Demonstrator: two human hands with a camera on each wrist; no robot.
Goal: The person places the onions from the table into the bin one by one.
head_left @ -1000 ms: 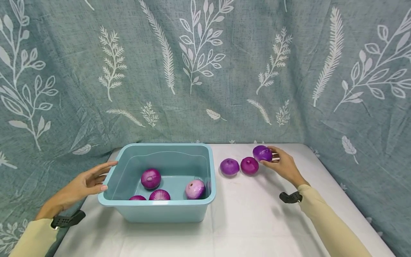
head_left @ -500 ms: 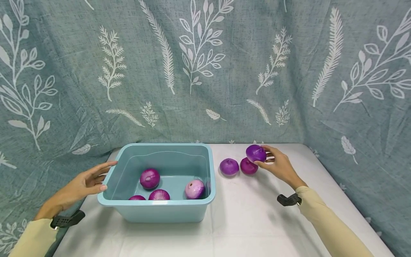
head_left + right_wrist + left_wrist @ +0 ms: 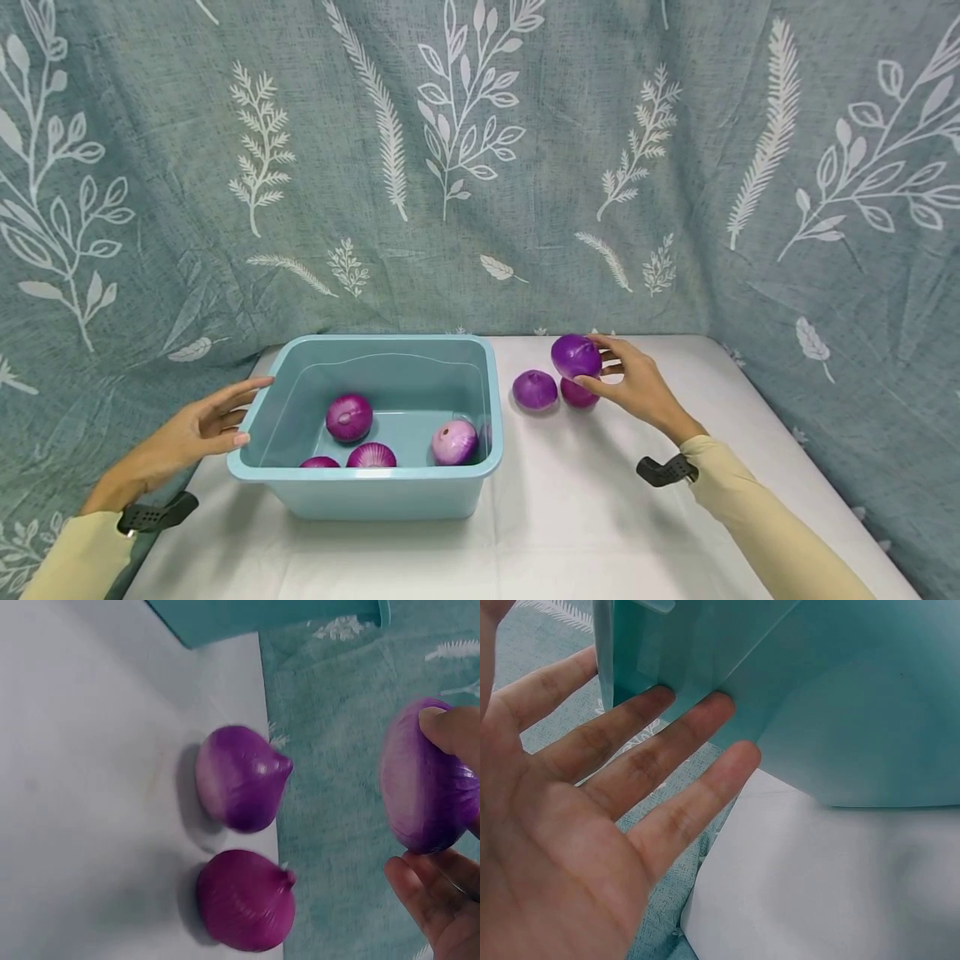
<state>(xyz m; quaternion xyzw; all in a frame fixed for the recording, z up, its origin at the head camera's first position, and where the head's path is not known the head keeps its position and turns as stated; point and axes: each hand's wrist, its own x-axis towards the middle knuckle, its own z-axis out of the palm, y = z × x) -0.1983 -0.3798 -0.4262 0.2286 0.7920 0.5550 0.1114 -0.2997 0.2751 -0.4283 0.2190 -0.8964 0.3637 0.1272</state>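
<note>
My right hand (image 3: 633, 382) holds a purple onion (image 3: 576, 357) between thumb and fingers, lifted above the table. In the right wrist view that onion (image 3: 420, 780) is gripped clear of the white surface. Below and beside it, a violet onion (image 3: 535, 390) and a magenta onion (image 3: 580, 393) sit side by side on the table; the held one partly covers the magenta one in the head view. My left hand (image 3: 191, 433) touches the left rim of a blue-green plastic bin (image 3: 375, 493). Its fingers (image 3: 690, 802) lie nearly straight against the bin's outer wall in the left wrist view.
Inside the bin are several red onions, among them a dark one (image 3: 349, 417) and a pale one (image 3: 454, 442); the front wall partly hides some. A white-covered table (image 3: 570, 517) extends in front and right. A leaf-patterned cloth (image 3: 480, 167) hangs behind.
My right hand has carried the purple onion to the left and slightly up, from right of the magenta onion to above it. The left hand and the bin stay in place.
</note>
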